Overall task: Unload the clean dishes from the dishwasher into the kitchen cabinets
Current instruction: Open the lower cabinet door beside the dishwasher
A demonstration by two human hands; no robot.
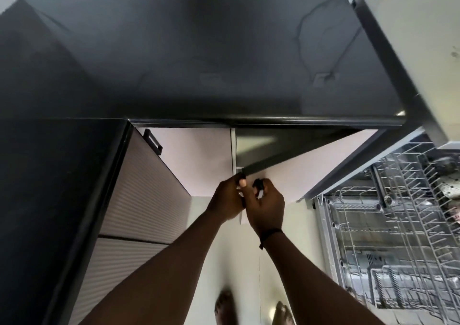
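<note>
Our right hand grips the black handle of a cabinet door; our left hand pinches its edge.

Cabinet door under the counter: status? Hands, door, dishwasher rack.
Left hand and right hand both grip the cabinet door at its edge and handle. Door swung partly open. Dishwasher rack pulled out to the right, nearly empty.

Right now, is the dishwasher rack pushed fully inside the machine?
No, the wire dishwasher rack is pulled out over the floor, beside the hands at the cabinet door.
</note>
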